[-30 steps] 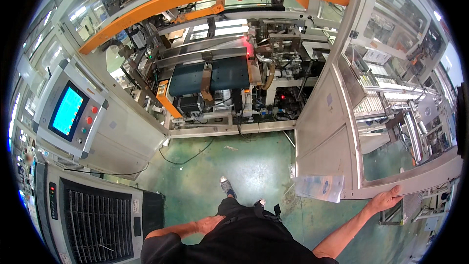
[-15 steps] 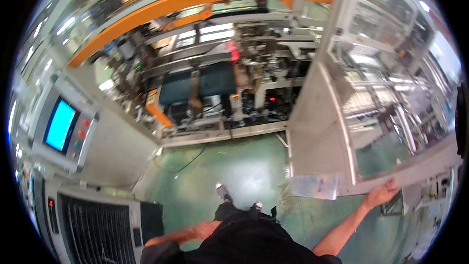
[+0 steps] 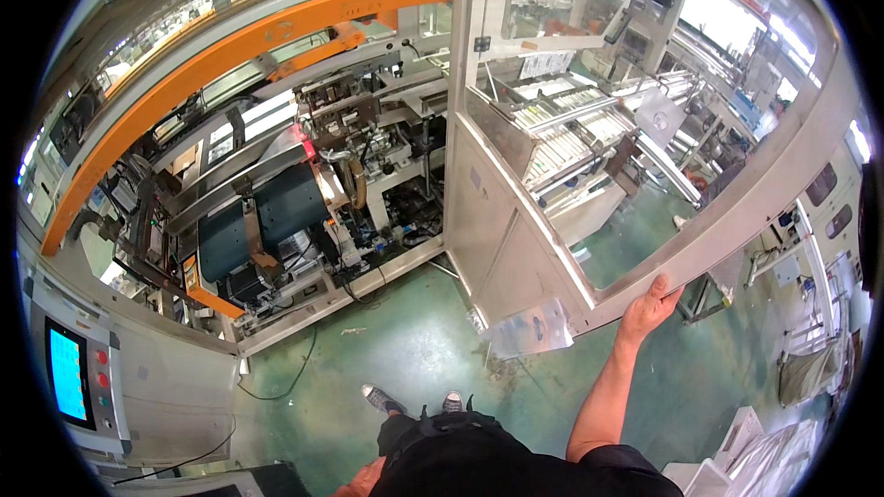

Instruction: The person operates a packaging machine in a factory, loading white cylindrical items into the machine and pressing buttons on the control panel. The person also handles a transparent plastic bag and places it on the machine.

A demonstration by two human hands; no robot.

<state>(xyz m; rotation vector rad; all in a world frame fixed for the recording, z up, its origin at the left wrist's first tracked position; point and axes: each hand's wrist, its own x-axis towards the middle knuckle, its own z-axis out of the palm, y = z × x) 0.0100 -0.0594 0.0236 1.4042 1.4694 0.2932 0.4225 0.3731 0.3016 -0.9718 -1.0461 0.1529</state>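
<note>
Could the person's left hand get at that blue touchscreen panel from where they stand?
Probably yes: the touchscreen panel sits on their left over bare green floor, though the left hand barely shows.

We see a brightly lit factory scene, daylight blowing out to white at two o'clock. Glare streaks the clear door panel (image 3: pixel 589 129) and the green floor (image 3: pixel 405 340) shines softly. Straight frames bow towards the black circular rim. The centre is sharp; detail smears slightly at the edges. Shadows sit inside the machine (image 3: pixel 276 212) at ten o'clock.
</note>
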